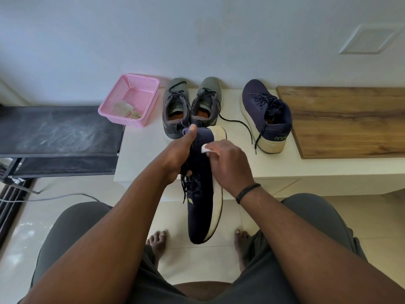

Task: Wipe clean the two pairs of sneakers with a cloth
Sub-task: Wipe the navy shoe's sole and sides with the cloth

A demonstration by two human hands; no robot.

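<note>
A single head-worn view is given, so no shared region with a second view exists. The scene is seen from above the seated person's lap, facing forward and steeply down. The forearms are shown close at the bottom edge, and the left hand (178, 153) and right hand (228, 160) are met near the centre with a navy sneaker (202, 207). The white low bench (280, 165) is seen beyond, and the wall (197, 36) fills the upper part. Straight edges are bent by the wide-angle lens
</note>
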